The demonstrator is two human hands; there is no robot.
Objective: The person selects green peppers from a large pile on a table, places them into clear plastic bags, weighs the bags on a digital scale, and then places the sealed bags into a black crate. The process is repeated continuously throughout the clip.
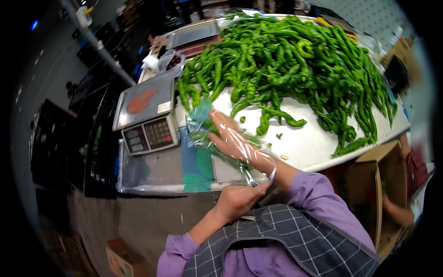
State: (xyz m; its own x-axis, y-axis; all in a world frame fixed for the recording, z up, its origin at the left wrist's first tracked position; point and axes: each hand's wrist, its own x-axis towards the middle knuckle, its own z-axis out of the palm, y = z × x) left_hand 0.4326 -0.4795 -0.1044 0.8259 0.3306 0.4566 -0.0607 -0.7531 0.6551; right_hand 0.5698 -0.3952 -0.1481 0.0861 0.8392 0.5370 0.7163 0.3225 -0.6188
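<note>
A long heap of green chili peppers (286, 60) covers much of the white table. My right hand (226, 136) reaches inside a clear plastic bag (242, 173), its fingers stretched out and the thumb apart. Green peppers show through the plastic by those fingertips, near the bag's blue-green printed end (199, 113). Close to my body, my left hand (237, 201) pinches the rim of the bag at my right forearm. Just left of the bag stands a digital scale (150, 136) with a flat metal pan (145, 102).
Behind this scale are a knotted bag of dark items (173, 62) and a second, red scale (194, 46). Flat plastic bags (154, 171) lie at the table's front left. A cardboard box (385, 184) stands at the right, with another person's arm (397, 210) beside it.
</note>
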